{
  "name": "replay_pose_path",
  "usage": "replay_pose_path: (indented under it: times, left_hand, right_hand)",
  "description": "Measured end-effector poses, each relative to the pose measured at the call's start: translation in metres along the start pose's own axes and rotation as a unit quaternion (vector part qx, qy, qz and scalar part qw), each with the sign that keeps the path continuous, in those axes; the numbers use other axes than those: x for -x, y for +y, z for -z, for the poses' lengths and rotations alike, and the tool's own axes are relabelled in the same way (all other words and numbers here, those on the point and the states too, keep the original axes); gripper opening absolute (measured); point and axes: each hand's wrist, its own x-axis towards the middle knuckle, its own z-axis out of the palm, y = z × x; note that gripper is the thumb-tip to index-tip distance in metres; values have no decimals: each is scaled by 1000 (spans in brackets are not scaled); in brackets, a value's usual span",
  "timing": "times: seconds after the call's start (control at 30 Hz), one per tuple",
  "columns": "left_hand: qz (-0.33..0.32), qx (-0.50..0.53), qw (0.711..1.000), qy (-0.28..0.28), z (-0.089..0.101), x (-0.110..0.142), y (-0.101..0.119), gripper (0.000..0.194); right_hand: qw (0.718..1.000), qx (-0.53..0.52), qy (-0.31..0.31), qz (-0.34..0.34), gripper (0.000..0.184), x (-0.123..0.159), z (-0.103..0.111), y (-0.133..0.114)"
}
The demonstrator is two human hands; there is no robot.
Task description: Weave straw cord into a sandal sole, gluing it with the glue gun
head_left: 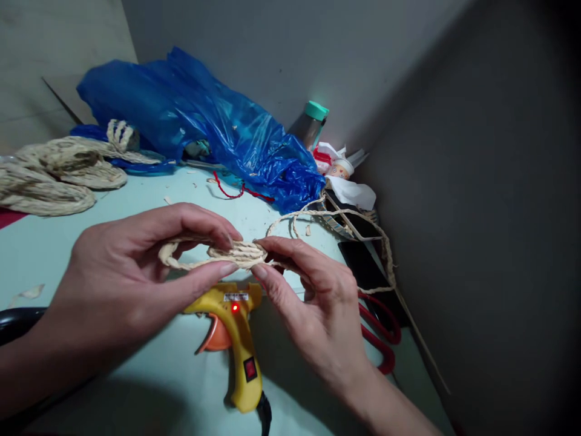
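Note:
Between my two hands is a flat oval coil of pale braided cord (245,250), held just above the table. My left hand (136,272) pinches its left side between thumb and fingers, with a loose loop of the braid bulging out inside the hand. At the coil's right end, my right hand (313,290) presses the cord between thumb and index finger. A long tail of the braid runs off to the right in a loop. Below the hands lies a yellow glue gun (240,345) with an orange trigger and a lit red light.
Bundles of pale fibre (59,169) lie at the left. A crumpled blue plastic bag (204,121) fills the back, with a green-capped bottle (316,118) behind it. Red-handled scissors (384,357) and a dark phone-like slab (363,260) lie right, close to a grey wall (476,212).

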Motion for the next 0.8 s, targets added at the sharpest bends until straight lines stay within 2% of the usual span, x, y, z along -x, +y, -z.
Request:
replay_pose_path:
  times: [0.07,0.13,0.2,0.3,0.37,0.47,0.5,0.57,0.63,0.7,0.8]
  left_hand:
    - [-65,-73,995,-29,0,0,-3,13]
    - [-76,-73,994,-40,1,-1,-4,14]
    - [-42,-17,998,-52,4,-4,-3,25]
    - [44,92,992,-80,8,-10,-2,41]
    - [79,142,985,-50,10,-14,-1,41]
    - [141,162,976,39,7,-16,3,29]
    - [170,157,972,50,5,-15,5,27]
    - [196,145,970,16,-3,-10,10,28]
    - [227,168,958,-55,-14,0,16,32]
    - [230,210,948,-66,-28,9,21,33]
    - [192,250,946,-82,-48,13,27,27]
  right_hand:
    - [999,-31,7,-27,14,0,-1,2]
    - [996,-71,16,-56,14,-2,-3,4]
    - [988,-122,28,-90,12,-5,-4,5]
    - [974,-177,47,-133,10,-9,-2,6]
    - [971,-185,58,-141,10,-11,0,5]
    - [973,-179,86,-122,11,-12,4,2]
    - [973,-177,96,-113,12,-11,5,0]
    - [973,-172,117,-97,12,-9,6,-4]
    - [974,-168,132,-79,12,-6,6,-7]
    - [974,-167,141,-59,11,-4,6,-9]
    - [971,-175,154,-44,8,-3,9,-10]
